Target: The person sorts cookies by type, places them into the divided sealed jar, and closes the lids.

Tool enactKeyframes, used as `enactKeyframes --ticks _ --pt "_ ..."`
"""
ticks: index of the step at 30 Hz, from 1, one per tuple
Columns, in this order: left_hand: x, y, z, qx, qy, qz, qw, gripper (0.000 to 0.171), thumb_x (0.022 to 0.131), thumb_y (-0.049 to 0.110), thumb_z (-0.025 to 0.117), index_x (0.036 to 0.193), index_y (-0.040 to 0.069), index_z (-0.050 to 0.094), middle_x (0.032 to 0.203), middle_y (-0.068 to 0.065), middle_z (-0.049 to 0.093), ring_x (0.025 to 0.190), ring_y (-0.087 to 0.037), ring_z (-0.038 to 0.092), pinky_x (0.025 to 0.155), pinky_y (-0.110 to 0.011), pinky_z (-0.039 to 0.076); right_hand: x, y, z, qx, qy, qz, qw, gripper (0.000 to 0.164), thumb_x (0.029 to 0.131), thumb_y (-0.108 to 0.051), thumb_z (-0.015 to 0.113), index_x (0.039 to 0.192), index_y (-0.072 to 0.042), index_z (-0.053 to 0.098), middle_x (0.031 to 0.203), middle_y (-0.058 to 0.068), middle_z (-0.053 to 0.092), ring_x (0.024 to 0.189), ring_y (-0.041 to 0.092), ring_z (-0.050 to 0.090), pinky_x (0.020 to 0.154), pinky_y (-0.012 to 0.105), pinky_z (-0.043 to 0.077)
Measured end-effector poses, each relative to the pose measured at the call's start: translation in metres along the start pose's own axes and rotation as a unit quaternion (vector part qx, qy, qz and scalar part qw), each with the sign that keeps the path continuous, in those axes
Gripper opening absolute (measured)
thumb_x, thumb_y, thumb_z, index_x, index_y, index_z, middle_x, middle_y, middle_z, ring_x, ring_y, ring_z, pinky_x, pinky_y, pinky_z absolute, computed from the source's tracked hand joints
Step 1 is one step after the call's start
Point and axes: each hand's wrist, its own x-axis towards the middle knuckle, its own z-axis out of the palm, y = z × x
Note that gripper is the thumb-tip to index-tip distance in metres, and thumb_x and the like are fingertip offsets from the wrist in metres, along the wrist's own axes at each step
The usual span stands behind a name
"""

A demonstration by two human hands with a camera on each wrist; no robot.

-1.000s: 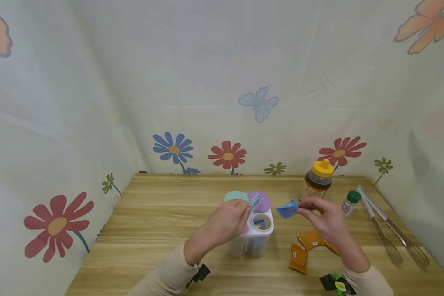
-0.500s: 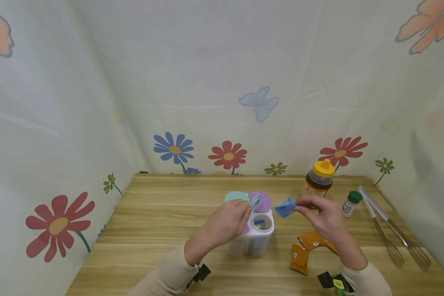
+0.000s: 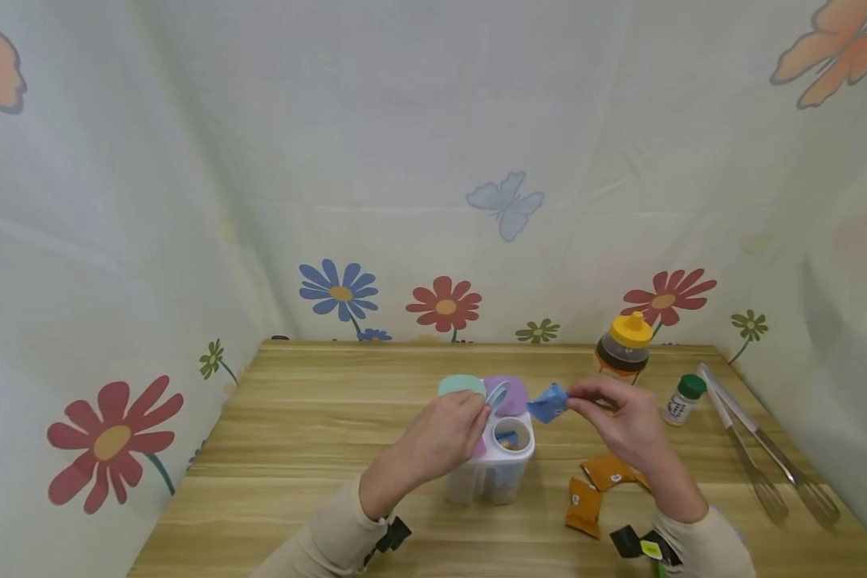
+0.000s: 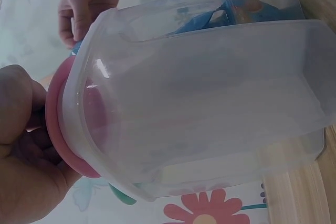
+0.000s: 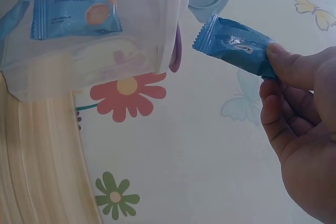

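A clear container (image 3: 502, 482) with a white top and several round openings stands on the table. My left hand (image 3: 433, 433) is above its left side and holds a light-blue lid (image 3: 498, 393) raised off one opening. Down in that opening (image 3: 512, 434) are blue packets; the right wrist view shows one blue biscuit packet (image 5: 76, 6) through the wall. Just right of the container, my right hand (image 3: 624, 421) pinches another blue biscuit packet (image 3: 549, 404) by one end, apart from the rim. Green (image 3: 459, 384), purple (image 3: 509, 392) and pink (image 4: 55, 114) lids cover other openings.
Several orange packets (image 3: 584, 506) lie to the right of the container. Behind my right hand stands a yellow-capped bottle (image 3: 624, 349) of dark liquid. A green-capped shaker (image 3: 682, 400) and long metal tongs (image 3: 755, 437) are farther right. A printed curtain (image 3: 376, 160) encloses the table.
My right hand has moved left with the blue biscuit packet, bringing it closer to the container's opening. The left hand and light-blue lid stay in place.
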Motion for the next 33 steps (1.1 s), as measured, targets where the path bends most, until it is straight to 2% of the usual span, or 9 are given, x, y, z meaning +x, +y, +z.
enactKeyframes --ticks 15,21,26,33 --pt "-0.001 -0.001 0.001 0.001 -0.003 -0.002 1.0 0.015 0.099 0.018 0.055 0.085 0.012 0.057 0.072 0.006 0.047 0.064 -0.006 0.043 0.053 -0.011 0.035 0.008 -0.003 0.007 0.008 -0.018 -0.021 1.0 0.026 0.076 0.01 0.076 0.09 -0.012 0.072 0.085 -0.003 0.072 0.074 0.004 0.064 0.07 0.014 0.053" --pt "0.0 -0.001 0.0 -0.002 -0.002 -0.002 1.0 0.015 0.099 0.018 0.055 0.085 0.012 0.057 0.071 0.006 0.046 0.063 -0.006 0.042 0.052 -0.012 0.034 0.012 -0.005 0.012 0.033 -0.017 -0.039 0.999 0.029 0.072 0.016 0.075 0.089 -0.007 0.072 0.084 0.005 0.072 0.073 0.007 0.064 0.069 0.013 0.052" --pt "-0.001 0.0 -0.001 -0.005 -0.011 -0.008 0.9999 0.015 0.099 0.019 0.055 0.087 0.012 0.058 0.072 0.006 0.046 0.063 -0.006 0.043 0.051 -0.011 0.035 0.014 -0.006 0.016 0.027 -0.017 -0.042 0.999 0.029 0.07 0.02 0.074 0.086 -0.003 0.071 0.082 0.009 0.071 0.07 0.008 0.061 0.066 0.012 0.05" --pt "-0.001 0.0 -0.001 0.003 -0.007 0.002 1.0 0.015 0.099 0.019 0.055 0.087 0.012 0.058 0.072 0.006 0.046 0.063 -0.006 0.042 0.052 -0.011 0.034 0.013 -0.008 0.02 0.028 -0.024 -0.041 0.998 0.028 0.072 0.014 0.076 0.089 -0.008 0.072 0.085 0.004 0.071 0.069 0.007 0.058 0.062 0.013 0.047"
